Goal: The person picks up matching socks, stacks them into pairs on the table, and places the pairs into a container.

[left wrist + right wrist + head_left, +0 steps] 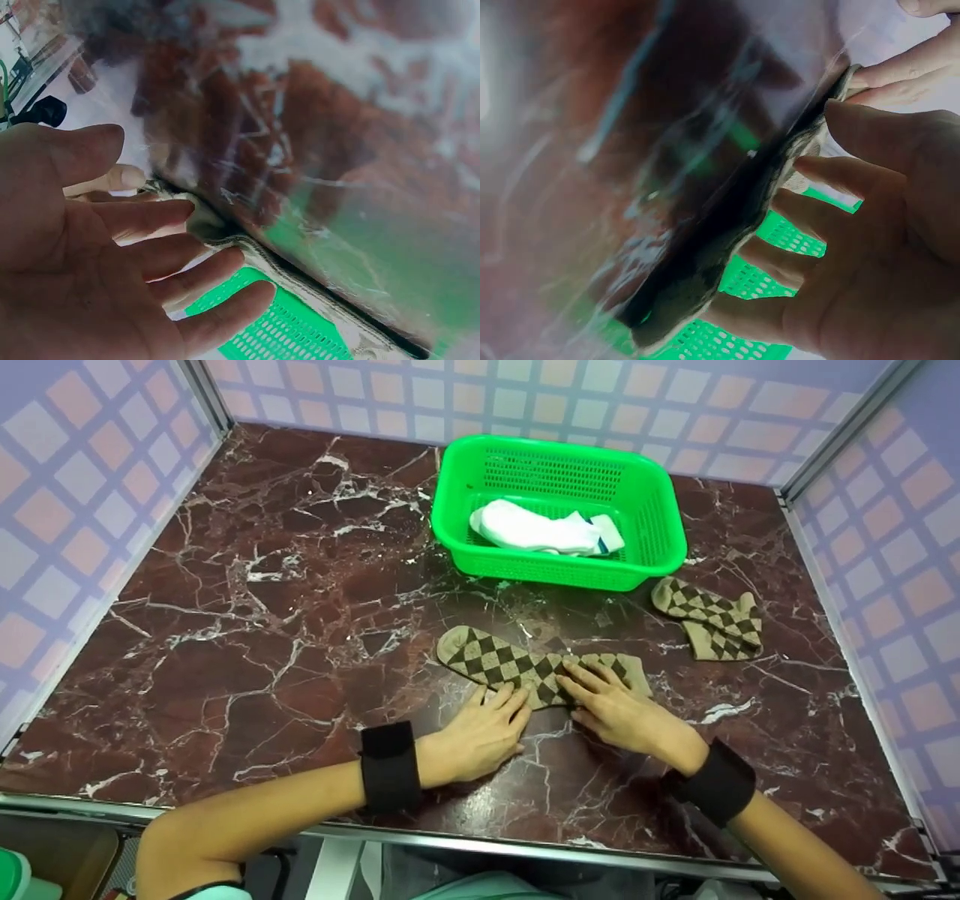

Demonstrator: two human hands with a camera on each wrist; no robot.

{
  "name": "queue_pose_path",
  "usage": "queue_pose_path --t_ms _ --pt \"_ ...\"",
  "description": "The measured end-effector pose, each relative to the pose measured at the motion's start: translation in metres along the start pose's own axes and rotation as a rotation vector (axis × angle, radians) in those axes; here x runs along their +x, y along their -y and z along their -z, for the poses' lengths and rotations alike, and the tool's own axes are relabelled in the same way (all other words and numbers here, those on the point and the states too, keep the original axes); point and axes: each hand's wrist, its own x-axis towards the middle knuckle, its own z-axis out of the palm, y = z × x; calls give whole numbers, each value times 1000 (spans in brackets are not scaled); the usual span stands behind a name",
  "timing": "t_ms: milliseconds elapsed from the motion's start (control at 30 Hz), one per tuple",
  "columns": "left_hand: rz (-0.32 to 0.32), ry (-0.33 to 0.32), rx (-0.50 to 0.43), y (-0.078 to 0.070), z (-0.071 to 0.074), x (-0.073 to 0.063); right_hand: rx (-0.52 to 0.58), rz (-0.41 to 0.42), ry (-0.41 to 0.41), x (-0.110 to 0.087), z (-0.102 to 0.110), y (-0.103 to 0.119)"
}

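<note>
A tan sock with dark brown diamonds [517, 664] lies stretched out flat on the table, its toe to the left and its cuff to the right. My left hand [484, 731] touches the sock's near edge around the middle with spread, nearly straight fingers. On the cuff half, the fingers of my right hand [619, 712] rest flat on the fabric. Both wrist views show the left palm [90, 255] and the right palm [877, 240] with fingers extended to the sock's edge. A matching sock [712, 619] lies folded over on itself at the right.
Behind the sock stands a green plastic basket [559, 574] holding white socks [536, 529] with a blue stripe. The marbled table [300, 585] is walled by tile-patterned panels [525, 397] at the back and both sides. A metal edge [450, 846] runs along its front.
</note>
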Motion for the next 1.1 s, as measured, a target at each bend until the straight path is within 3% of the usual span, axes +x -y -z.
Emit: queue_pose_path --t_ms 100,400,700,900,1100 --pt "7 -3 -21 3 -1 -2 6 -22 22 -3 1 -3" --pt "29 -14 30 9 -4 -3 17 -84 27 -15 5 -19" --pt "31 -15 -15 14 -7 -10 87 -228 80 -43 3 -37" --pt "42 -27 -51 7 -6 -16 116 -240 74 -48 4 -39" --pt "7 -17 -68 -2 -2 -17 166 -227 73 -48 8 -41"
